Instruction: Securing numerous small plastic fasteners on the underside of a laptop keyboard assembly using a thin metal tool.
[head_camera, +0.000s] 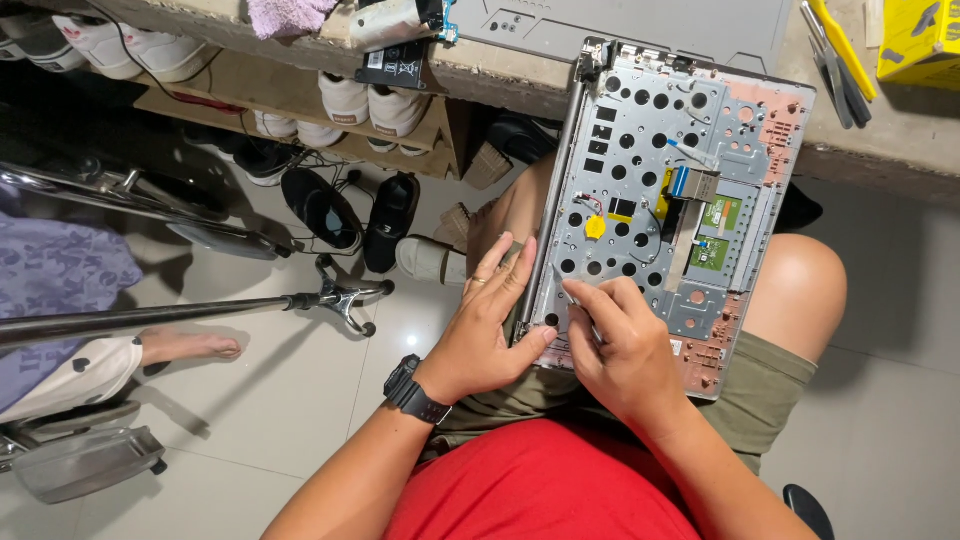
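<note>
**Opened laptop chassis steadied on the lap**

The laptop chassis (665, 200) lay across the person's knees, its far end propped on the edge of the workbench (900, 140), with the perforated metal inner plate facing up. The left hand (490, 325) rested along the hinge-side edge, fingers together and extended flat, thumb pressed against the near corner. The right hand (620, 345) sat on the near end of the plate, its fingers curled and pinching what appeared to be a thin tool (568, 292), though the hand hid most of it.

The panel looked light and fairly stiff, but thin enough to flex if lifted by one corner. The flat ribbon cable (692, 183), small green boards (720, 213) and fine wires seemed fragile and best left untouched. The long metal edges and corners looked like the safest places to grip, with both hands sharing the load.

Shoes (390, 215) stood on the floor beneath the bench, and another person's bare foot (195, 347) showed at the left.
</note>
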